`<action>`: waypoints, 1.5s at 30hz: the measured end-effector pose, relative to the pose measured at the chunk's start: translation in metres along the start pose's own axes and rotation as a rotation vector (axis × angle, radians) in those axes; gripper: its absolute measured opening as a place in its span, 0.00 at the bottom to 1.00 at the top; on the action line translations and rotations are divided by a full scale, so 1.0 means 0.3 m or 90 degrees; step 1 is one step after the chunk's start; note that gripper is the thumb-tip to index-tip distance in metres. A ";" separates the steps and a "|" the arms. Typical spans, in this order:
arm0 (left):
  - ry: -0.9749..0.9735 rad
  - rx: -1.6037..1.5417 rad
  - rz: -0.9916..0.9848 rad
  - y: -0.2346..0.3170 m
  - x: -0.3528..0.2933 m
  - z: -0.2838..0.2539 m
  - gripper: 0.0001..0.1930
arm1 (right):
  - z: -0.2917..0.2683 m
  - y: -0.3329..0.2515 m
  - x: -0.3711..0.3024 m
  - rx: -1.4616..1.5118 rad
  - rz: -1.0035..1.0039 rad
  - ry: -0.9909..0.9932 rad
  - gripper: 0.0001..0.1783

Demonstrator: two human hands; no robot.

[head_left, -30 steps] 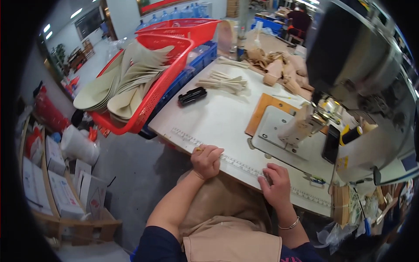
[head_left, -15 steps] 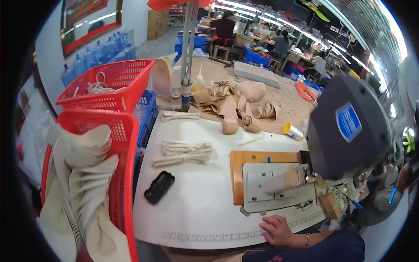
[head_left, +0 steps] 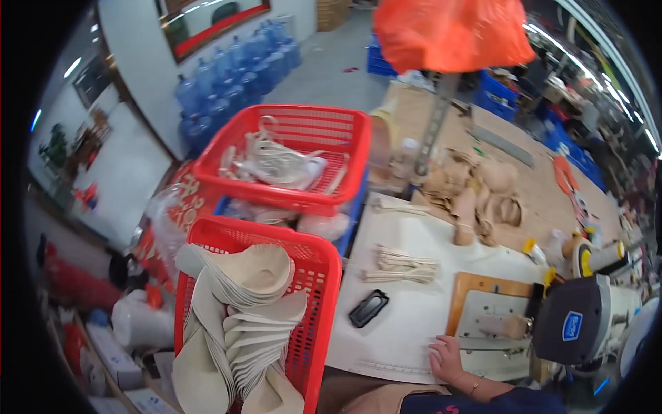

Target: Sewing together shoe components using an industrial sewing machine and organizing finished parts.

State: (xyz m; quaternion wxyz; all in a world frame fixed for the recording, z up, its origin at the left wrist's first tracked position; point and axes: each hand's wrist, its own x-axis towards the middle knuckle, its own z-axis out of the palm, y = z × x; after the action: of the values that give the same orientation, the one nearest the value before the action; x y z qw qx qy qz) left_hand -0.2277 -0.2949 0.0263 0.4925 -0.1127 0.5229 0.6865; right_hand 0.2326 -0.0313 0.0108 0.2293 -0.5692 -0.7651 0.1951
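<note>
- Workshop wall (head_left: pixel 133 58) and clustered blue water bottles (head_left: pixel 234 76) fill the upper left; below them, a white cardboard box (head_left: pixel 114 359) stands low at the side.
- Front red plastic basket (head_left: pixel 333 269), packed with fanned stacks of cream curved panels (head_left: pixel 258 328), sits against the table's left side, well apart from the fingers.
- Rear red basket (head_left: pixel 358 141), holding a tangle of white cords (head_left: pixel 276 162), stands beyond it.
- White tabletop (head_left: pixel 414 314) carries a black oblong case (head_left: pixel 369 308) and, farther back, tied bundles of white strips (head_left: pixel 403 265), both left of the hand.
- Printed ruler strip (head_left: pixel 394 366) runs along the near edge, leading left from the fingertips.
- Right hand (head_left: pixel 448 357) rests at that edge, fingers loosely spread and slightly bent, with nothing visible in the grip; the left hand is outside the view, so its grip cannot be told.
- Tan cut pieces (head_left: pixel 476 196) lie heaped farther back, under an orange-red bag (head_left: pixel 452 34) that hides part of the far room.
- Metal sewing plate (head_left: pixel 483 303), framed by an orange-brown board (head_left: pixel 458 303), lies just beyond the hand; the dark sewing-machine head (head_left: pixel 576 321) blocks the table's right side.
</note>
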 end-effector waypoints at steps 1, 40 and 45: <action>0.095 0.008 -0.005 0.060 -0.100 0.067 0.14 | 0.029 -0.057 0.075 0.041 -0.045 0.016 0.12; -0.057 -0.005 0.061 0.241 0.113 0.324 0.18 | -0.417 -0.759 0.764 0.719 -0.066 0.454 0.05; -0.093 -0.109 0.112 -0.006 0.017 0.835 0.20 | -0.381 -0.396 0.652 0.297 -0.184 0.567 0.02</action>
State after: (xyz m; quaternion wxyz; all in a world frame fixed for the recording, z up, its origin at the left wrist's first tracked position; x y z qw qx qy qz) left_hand -0.1386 -0.0843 0.1291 0.4560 -0.0578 0.4325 0.7756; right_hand 0.1569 0.1280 0.1959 0.6779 -0.4193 -0.6003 0.0658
